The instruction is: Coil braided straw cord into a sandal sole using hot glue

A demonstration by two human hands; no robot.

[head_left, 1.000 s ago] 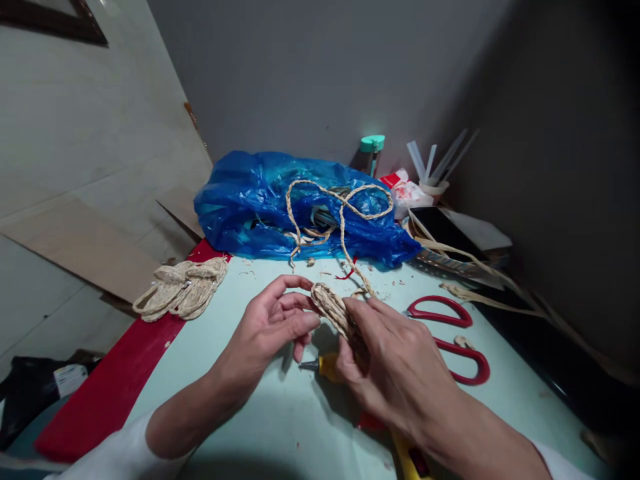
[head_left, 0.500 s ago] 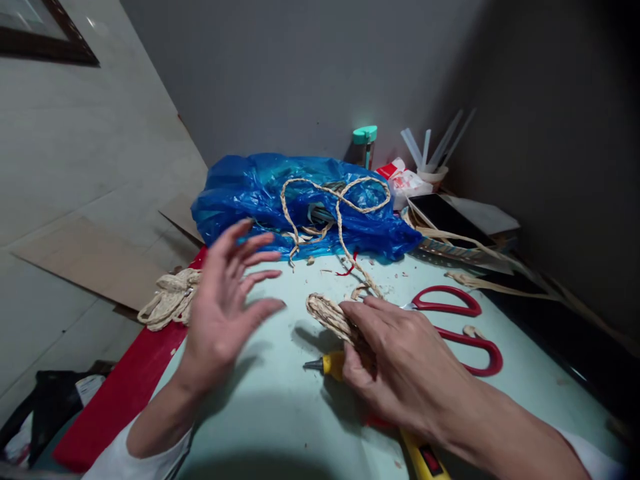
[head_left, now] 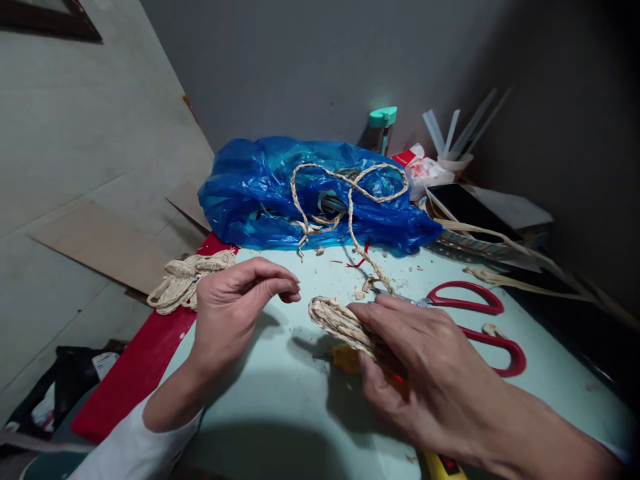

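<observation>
My right hand [head_left: 425,360] is closed around a flattened coil of braided straw cord [head_left: 340,320], whose rounded end points left. Just left of the coil, my left hand [head_left: 237,303] has its fingertips pressed together, apart from the cord; anything between them is hidden or too small to see. A length of braided cord [head_left: 353,220] loops over the blue plastic bag and runs down toward my right hand. Beneath the coil lies a yellow glue gun [head_left: 345,359], partly covered by my right hand. Red-handled scissors [head_left: 517,360] lie to the right, their blades mostly hidden.
The crumpled blue plastic bag [head_left: 250,193] lies at the back of the pale table [head_left: 280,400]. A flower-like piece of braided cord [head_left: 183,283] rests on the red strip [head_left: 125,380] at left. A phone [head_left: 475,207] and a cup of glue sticks [head_left: 455,163] stand back right.
My left hand has gone from spread fingers to a pinch and come closer to the coil's end. The right hand keeps its hold on the coil. The view has shifted slightly.
</observation>
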